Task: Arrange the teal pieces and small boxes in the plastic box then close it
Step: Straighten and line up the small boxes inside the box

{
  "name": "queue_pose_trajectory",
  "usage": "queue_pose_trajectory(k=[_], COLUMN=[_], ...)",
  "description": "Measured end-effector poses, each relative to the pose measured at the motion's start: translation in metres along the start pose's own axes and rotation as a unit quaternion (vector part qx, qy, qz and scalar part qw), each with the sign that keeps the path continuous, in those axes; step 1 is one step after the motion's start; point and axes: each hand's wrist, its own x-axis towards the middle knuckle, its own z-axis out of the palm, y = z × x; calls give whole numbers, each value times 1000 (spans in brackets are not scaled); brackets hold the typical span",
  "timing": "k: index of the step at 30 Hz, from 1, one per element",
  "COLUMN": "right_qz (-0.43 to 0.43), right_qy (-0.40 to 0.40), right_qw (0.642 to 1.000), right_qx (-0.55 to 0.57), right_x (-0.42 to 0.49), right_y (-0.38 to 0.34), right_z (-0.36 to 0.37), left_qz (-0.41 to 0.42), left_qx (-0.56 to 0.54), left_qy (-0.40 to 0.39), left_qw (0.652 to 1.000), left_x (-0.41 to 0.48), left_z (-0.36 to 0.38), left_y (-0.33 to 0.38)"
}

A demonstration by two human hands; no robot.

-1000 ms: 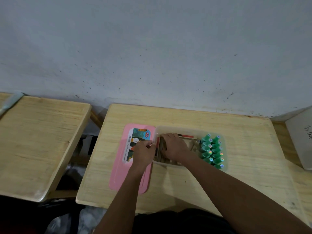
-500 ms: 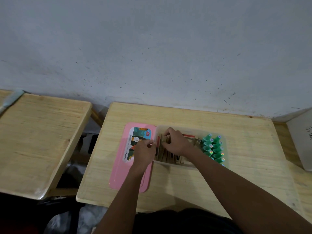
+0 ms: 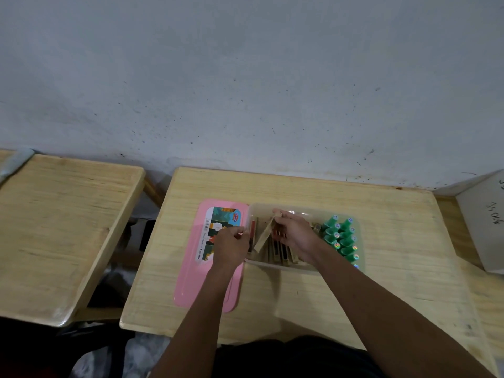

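A clear plastic box stands on the wooden desk. Its right end holds several teal pieces standing upright in rows. Its left and middle part holds several small tan and red boxes on edge. My right hand is inside the box, pinching one small tan box that leans tilted above the others. My left hand grips the box's left wall. The pink lid lies flat on the desk just left of the box, partly under my left wrist.
A second wooden desk stands to the left across a gap. A grey-white board leans at the right edge. The wall runs right behind the desk.
My right hand has gone from lying flat on the small boxes to pinching one, which is now raised and tilted. The left hand has stayed on the box's left wall.
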Motion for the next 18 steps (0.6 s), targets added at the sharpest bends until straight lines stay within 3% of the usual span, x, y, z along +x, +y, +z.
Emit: queue_pose_trajectory(k=[3,11,18], right_qz=[17,37,29], right_qy=[-30,-72,12], right_qw=[995,986,999], right_qx=[91,148,42], right_x=[-5,-11,-4], right_y=[-3,-4,4], right_z=[2,3,7], left_qz=[-2,5,8], left_qx=[-1,1,-7], left_qy=[1,1,0], left_qw=[1000,1000,1000], left_x=[0,-1,-2], left_z=[1,0,0], left_y=[1,1,1])
